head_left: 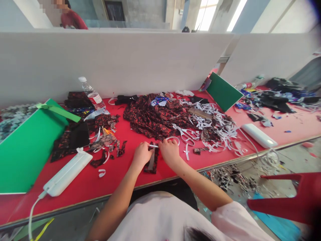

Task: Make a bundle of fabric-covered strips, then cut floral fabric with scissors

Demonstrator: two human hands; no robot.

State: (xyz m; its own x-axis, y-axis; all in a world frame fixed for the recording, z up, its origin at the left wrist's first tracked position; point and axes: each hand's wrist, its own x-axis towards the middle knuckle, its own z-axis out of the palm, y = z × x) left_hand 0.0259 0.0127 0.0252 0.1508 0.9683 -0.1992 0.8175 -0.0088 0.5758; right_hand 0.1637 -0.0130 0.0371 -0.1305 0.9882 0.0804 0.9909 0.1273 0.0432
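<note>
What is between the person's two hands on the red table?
In the head view, a dark red-patterned fabric strip lies between the left hand and the right hand, with a thin white strip stretched across it.

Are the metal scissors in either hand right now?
No: the metal scissors lie on the red table, while the left hand and right hand pinch a dark floral fabric strip.

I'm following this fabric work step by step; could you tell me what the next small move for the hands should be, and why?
Probably pull the white strip taut across the dark floral fabric piece. The left hand and right hand each pinch an end of it just above that piece, which lies flat on the red table.
</note>
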